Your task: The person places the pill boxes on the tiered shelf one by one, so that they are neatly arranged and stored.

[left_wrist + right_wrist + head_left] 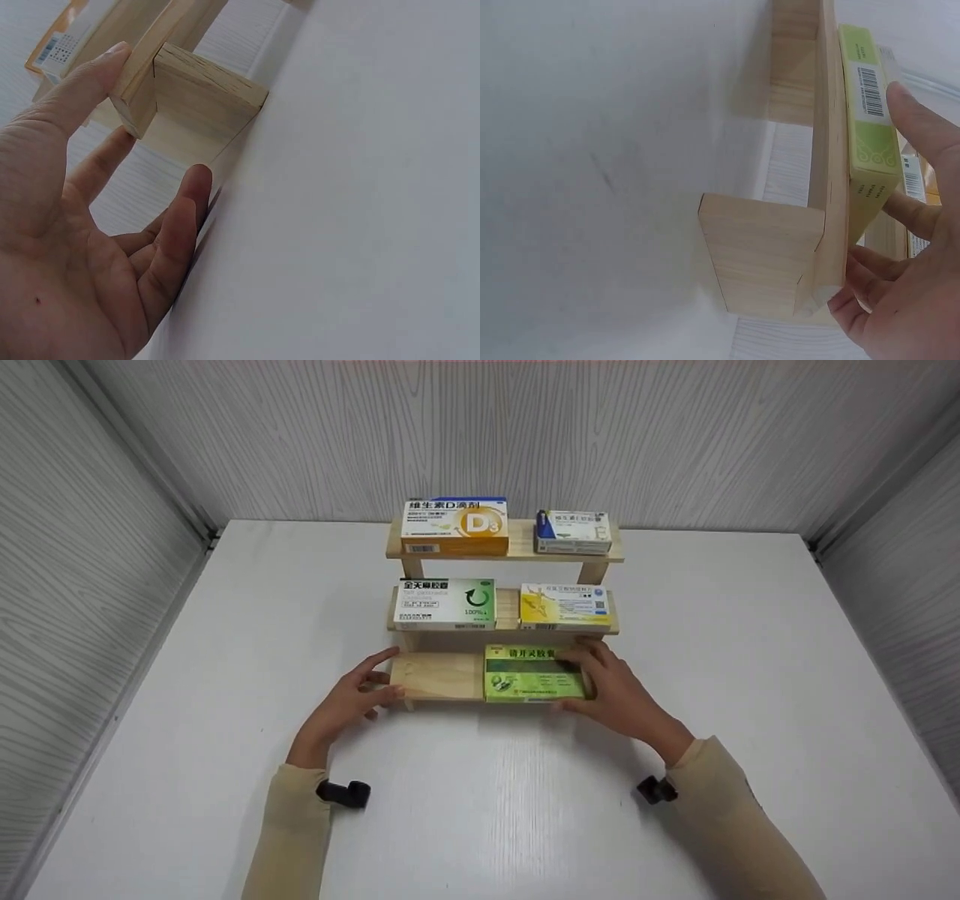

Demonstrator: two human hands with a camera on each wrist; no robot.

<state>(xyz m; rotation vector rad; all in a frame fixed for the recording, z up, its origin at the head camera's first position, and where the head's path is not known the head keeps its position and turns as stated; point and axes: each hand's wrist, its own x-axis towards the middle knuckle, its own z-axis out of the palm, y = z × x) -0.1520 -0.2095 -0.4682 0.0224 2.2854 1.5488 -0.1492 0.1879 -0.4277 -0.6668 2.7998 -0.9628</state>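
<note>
A three-tier wooden shelf (435,675) stands on the white table. My left hand (352,694) pinches the left end of its lowest tier between thumb and forefinger; in the left wrist view the other fingers (176,247) curl loosely below the board. My right hand (619,690) grips a green medicine box (532,675) at its right end, thumb on the front side. That box lies on the right part of the lowest tier, its printed face up. In the right wrist view, the box's barcode side (870,97) faces out, and some fingers are partly hidden behind it.
On the top tier sit an orange-and-white vitamin D box (454,526) and a small blue-and-white box (574,532). The middle tier bears a green-and-white box (446,604) and a yellow-and-white box (566,606). Grey wood-grain panels (480,435) enclose the table's back and sides.
</note>
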